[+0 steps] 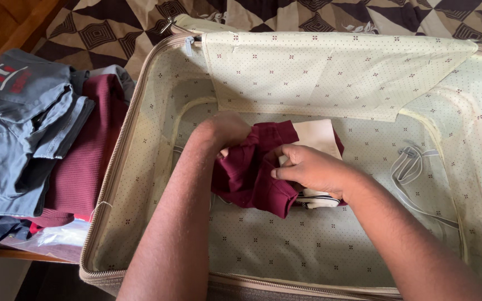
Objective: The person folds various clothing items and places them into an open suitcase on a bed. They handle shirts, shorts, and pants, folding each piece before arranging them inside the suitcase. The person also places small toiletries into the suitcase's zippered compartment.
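An open suitcase (140, 167) with cream dotted lining lies in front of me. Inside it, near the middle, sits a folded maroon and cream shirt (252, 178). My left hand (227, 131) presses on the shirt's upper left part, fingers curled into the maroon cloth. My right hand (308, 170) grips the shirt from the right, fingers closed over a maroon fold with the cream part showing above it.
A stack of folded clothes lies left of the suitcase: a grey shirt (12, 128) on top, a maroon garment (85, 161) beneath. A lining flap (330, 72) hangs over the suitcase's far half. Elastic straps (414, 167) lie at its right. A patterned bedcover (112, 28) lies behind.
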